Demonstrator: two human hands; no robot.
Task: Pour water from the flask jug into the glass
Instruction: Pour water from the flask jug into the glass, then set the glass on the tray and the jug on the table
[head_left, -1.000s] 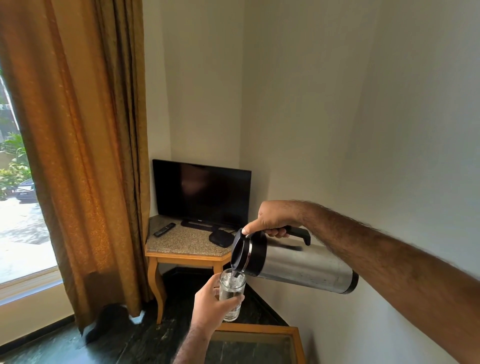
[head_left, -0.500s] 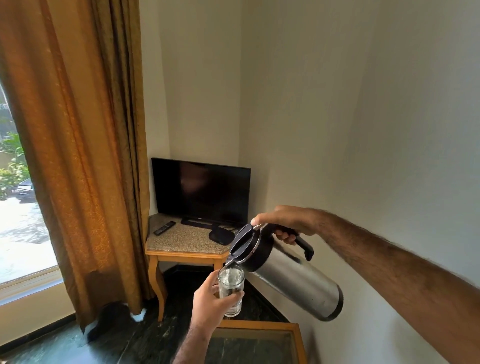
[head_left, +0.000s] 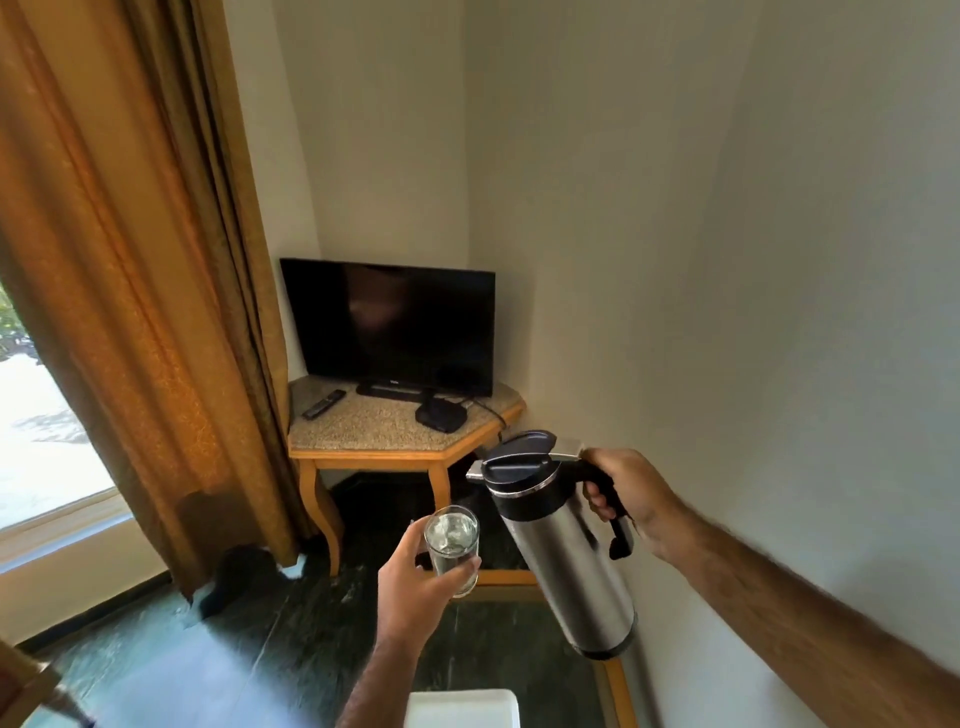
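While the left hand (head_left: 410, 582) grips the glass (head_left: 452, 551), the right hand (head_left: 623, 493) holds the flask jug (head_left: 566, 561) near-upright.

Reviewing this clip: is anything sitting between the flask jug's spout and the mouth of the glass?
Nothing visible does. The flask jug, in the right hand, is near upright with its spout just up and right of the glass in the left hand. Only open air lies between them.

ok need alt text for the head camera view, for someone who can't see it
A person's right hand holds a steel flask jug by its handle, nearly upright, beside a glass of water in the left hand. Behind stand a dark television on a corner table and a curtain.
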